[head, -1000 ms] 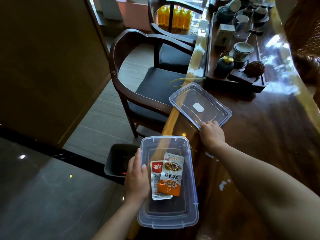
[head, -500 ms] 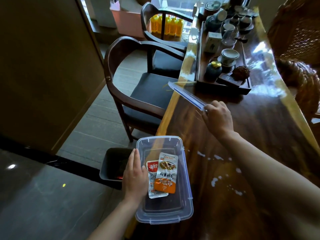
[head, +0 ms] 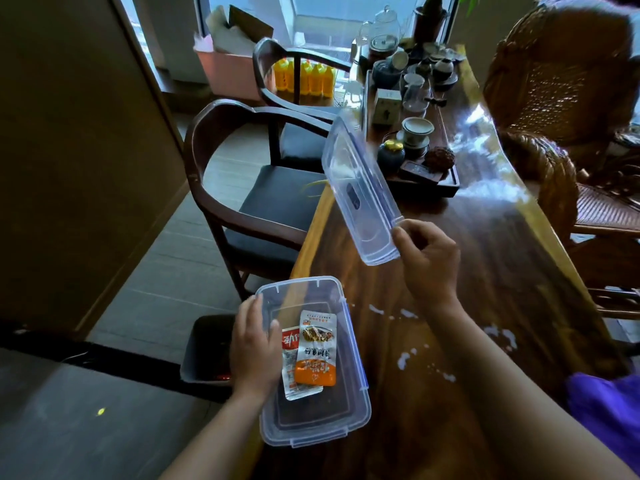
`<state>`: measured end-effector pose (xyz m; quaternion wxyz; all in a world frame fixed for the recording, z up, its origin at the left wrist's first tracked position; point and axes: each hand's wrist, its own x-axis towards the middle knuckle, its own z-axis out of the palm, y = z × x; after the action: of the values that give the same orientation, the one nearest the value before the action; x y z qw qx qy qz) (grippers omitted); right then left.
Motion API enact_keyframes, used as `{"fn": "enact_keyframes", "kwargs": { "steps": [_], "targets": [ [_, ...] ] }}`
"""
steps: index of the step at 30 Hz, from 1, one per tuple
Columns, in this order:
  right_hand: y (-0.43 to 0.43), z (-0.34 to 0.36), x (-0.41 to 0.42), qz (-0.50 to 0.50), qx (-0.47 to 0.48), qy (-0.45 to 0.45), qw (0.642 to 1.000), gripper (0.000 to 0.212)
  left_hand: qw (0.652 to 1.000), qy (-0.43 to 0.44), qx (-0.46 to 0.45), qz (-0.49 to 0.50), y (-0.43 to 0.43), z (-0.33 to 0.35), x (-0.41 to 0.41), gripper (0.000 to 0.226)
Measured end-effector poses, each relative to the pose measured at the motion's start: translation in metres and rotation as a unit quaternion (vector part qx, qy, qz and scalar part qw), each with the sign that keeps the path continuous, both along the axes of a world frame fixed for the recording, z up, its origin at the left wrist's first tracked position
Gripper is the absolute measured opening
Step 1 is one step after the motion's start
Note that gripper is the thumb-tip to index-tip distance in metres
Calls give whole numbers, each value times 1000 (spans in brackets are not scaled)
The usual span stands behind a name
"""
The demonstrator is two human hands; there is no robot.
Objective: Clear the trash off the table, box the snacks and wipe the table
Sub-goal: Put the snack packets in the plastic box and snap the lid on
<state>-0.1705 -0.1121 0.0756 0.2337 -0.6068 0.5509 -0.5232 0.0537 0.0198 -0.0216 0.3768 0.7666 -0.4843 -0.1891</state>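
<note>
A clear plastic box (head: pixel 349 403) sits at the near left edge of the dark wooden table (head: pixel 485 278). Inside lie two snack packets: an orange and white one (head: pixel 316 351) on top of a red and white one (head: pixel 290 362). My left hand (head: pixel 254 344) grips the box's left wall, thumb inside the rim. My right hand (head: pixel 427 261) pinches a corner of the clear lid (head: pixel 356 188), which hangs tilted in the air above the table, beyond the box. White spill marks (head: pixel 408 355) dot the tabletop to the right of the box.
A dark bin (head: pixel 204 355) stands on the floor left of the box. Two dark wooden chairs (head: pixel 242 188) line the table's left side. A tea tray (head: pixel 429 178) with cups and pots fills the far end. A wicker chair (head: pixel 561 98) is at right.
My right hand lifted the lid off the table and tipped it up on edge, bringing it nearer the box. My left hand stayed on the box.
</note>
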Motion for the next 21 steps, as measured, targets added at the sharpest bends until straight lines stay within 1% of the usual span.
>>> {"fn": "enact_keyframes", "kwargs": {
  "steps": [2, 4, 6, 8, 9, 11, 12, 13, 15, 17, 19, 20, 21],
  "targets": [
    [9, 12, 1, 36, 40, -116, 992, 6, 999, 44, -24, -11, -13, 18, -3, 47],
    [15, 15, 3, 77, 88, -192, 975, 6, 988, 151, -27, 5, -34, 36, -5, 49],
    [21, 10, 6, 107, 137, -218, 960, 7, 962, 269, -10, 36, -59, 51, -3, 54],
    [29, 2, 9, 125, 179, -233, 948, 10, 944, 328, 8, 46, -77, 57, 1, 55],
    [34, -1, 10, 133, 199, -241, 940, 11, 936, 350, 12, 35, -82, 58, 4, 48],
    [43, -4, 12, 151, 237, -252, 926, 14, 922, 387, 17, 23, -83, 63, 6, 19],
    [47, -5, 13, 161, 252, -257, 919, 15, 914, 403, 23, 36, -81, 65, 7, 17],
    [52, -6, 13, 169, 263, -261, 913, 15, 905, 421, 29, 51, -79, 64, 9, 19],
    [58, -7, 12, 178, 280, -267, 905, 16, 912, 406, 27, 61, -70, 64, 14, 26],
    [65, -8, 9, 184, 294, -245, 905, 17, 931, 363, 7, 46, -60, 63, 20, 29],
    [74, -9, 4, 185, 295, -173, 921, 29, 944, 329, 0, 32, -49, 65, 25, 28],
    [80, -10, 3, 188, 292, -135, 928, 36, 951, 307, 11, 23, -43, 64, 28, 37],
    [86, -10, 1, 193, 290, -109, 931, 37, 956, 291, 22, 11, -36, 63, 30, 46]
  ]
}}
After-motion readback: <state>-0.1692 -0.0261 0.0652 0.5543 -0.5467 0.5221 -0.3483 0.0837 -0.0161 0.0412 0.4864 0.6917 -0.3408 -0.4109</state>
